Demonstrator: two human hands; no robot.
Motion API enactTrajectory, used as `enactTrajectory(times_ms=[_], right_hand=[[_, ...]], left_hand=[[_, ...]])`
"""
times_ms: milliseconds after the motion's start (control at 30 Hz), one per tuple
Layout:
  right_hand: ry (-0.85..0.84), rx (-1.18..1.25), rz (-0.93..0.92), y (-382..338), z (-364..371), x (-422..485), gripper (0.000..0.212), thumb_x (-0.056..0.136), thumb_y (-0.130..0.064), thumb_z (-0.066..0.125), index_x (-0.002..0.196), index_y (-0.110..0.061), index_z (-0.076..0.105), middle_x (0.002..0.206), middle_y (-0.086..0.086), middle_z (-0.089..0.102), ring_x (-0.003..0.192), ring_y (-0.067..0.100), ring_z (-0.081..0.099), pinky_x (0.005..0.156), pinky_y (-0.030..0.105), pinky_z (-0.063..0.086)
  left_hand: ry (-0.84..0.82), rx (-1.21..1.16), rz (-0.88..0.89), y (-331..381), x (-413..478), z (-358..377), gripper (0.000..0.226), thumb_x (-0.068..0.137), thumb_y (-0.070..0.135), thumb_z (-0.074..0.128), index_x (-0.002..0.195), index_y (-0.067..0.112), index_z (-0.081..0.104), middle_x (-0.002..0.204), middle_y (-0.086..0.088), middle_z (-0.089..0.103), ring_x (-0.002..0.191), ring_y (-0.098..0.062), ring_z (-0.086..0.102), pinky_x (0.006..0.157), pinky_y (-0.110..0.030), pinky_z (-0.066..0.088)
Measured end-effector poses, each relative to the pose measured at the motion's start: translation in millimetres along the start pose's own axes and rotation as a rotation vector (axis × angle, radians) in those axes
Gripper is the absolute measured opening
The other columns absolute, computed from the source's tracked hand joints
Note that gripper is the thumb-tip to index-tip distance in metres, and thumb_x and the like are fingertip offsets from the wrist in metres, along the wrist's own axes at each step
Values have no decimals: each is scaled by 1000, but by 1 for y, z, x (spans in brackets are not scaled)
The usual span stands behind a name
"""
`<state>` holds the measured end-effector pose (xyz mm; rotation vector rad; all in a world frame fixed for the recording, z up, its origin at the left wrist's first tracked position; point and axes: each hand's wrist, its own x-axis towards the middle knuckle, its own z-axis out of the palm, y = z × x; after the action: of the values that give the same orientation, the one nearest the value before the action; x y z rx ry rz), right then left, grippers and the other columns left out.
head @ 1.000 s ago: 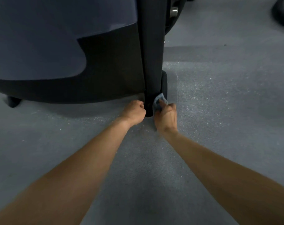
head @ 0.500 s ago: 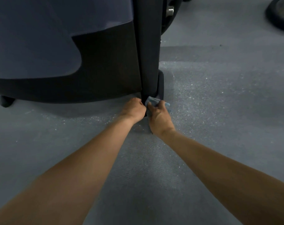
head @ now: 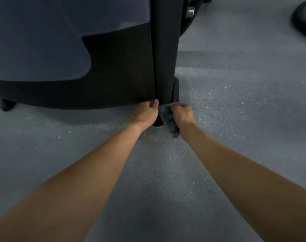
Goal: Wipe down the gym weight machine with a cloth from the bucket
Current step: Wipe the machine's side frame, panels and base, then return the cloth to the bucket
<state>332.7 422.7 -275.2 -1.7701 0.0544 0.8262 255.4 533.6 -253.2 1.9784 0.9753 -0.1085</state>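
Observation:
The weight machine point(head: 117, 70) fills the upper left, a black and grey-blue shroud with a black upright post point(head: 166, 49) reaching down to the floor. My right hand point(head: 182, 113) grips a bunched grey-blue cloth point(head: 169, 119) against the foot of that post. My left hand point(head: 146, 112) is curled at the bottom edge of the shroud, just left of the post, thumb touching the edge; whether it holds anything is hidden. The bucket is out of view.
Grey speckled floor point(head: 236, 102) spreads to the right and toward me. A black machine foot point(head: 6, 104) stands at the far left. A dark round base point(head: 304, 20) lies at the top right corner. A metal bolt point(head: 190, 11) shows behind the post.
The cloth in my right hand has slid down from the right side of the post's foot to its front, now hanging lower. My left hand stays at the shroud's edge.

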Motion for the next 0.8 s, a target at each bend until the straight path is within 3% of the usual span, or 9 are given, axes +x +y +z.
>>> enactTrajectory(times_ms=[100,200,333,400,467,533,600,700,800], right_hand=[[5,287,240,2,-10,1,26,99,-21,50,89,-8,71,80,12,73,74,28,71,66,33,58],[-40,448,307,13,-13,-1,33,97,-23,44,97,-2,70,94,19,75,80,31,73,76,40,61],[-87,558,326,16,-20,-1,35,96,-24,43,86,-4,70,83,16,73,69,27,72,62,32,58],[-129,588,311,10,-25,-4,37,95,-26,43,96,-2,71,91,17,74,77,30,72,69,35,59],[-154,630,287,4,-30,-8,43,91,-29,43,109,-1,71,102,19,72,87,32,71,82,43,59],[-153,601,289,-1,-34,-17,51,87,-32,48,120,-1,71,109,22,71,95,35,69,91,52,56],[-81,479,280,-7,-42,-31,54,81,-33,56,120,0,73,110,22,74,96,37,70,82,52,59],[88,166,218,-29,-65,-64,21,90,-24,64,100,-8,74,91,11,73,82,27,68,62,28,55],[131,-9,176,-56,-95,-105,10,93,-18,66,98,-15,74,82,0,65,78,17,58,66,27,45]], left_hand=[[-79,-179,-17,-1,4,-1,55,102,65,42,100,18,71,109,-6,72,104,-25,69,102,-43,53],[-147,-137,51,-2,3,6,41,95,54,66,105,15,73,102,-7,75,96,-21,71,97,-49,57],[-130,15,70,5,1,16,28,96,37,70,100,9,73,95,-9,74,88,-23,70,78,-39,56],[-105,69,37,13,-3,20,30,98,36,63,95,8,72,84,-7,68,81,-25,64,60,-30,44],[-67,-14,-18,21,-9,27,31,99,35,56,96,9,73,84,-6,66,82,-26,62,59,-30,37],[-27,-273,-103,29,-17,36,30,97,33,55,99,10,74,93,-7,73,89,-28,69,66,-33,49],[6,-439,-169,37,-31,42,23,97,32,57,88,15,70,92,-7,74,89,-28,72,73,-37,57],[54,-433,-185,59,-62,32,30,97,28,60,69,19,55,73,-2,60,72,-22,60,58,-26,43],[-18,-285,-144,103,-96,-1,27,98,29,58,74,18,60,67,3,56,62,-13,53,46,-22,36]])
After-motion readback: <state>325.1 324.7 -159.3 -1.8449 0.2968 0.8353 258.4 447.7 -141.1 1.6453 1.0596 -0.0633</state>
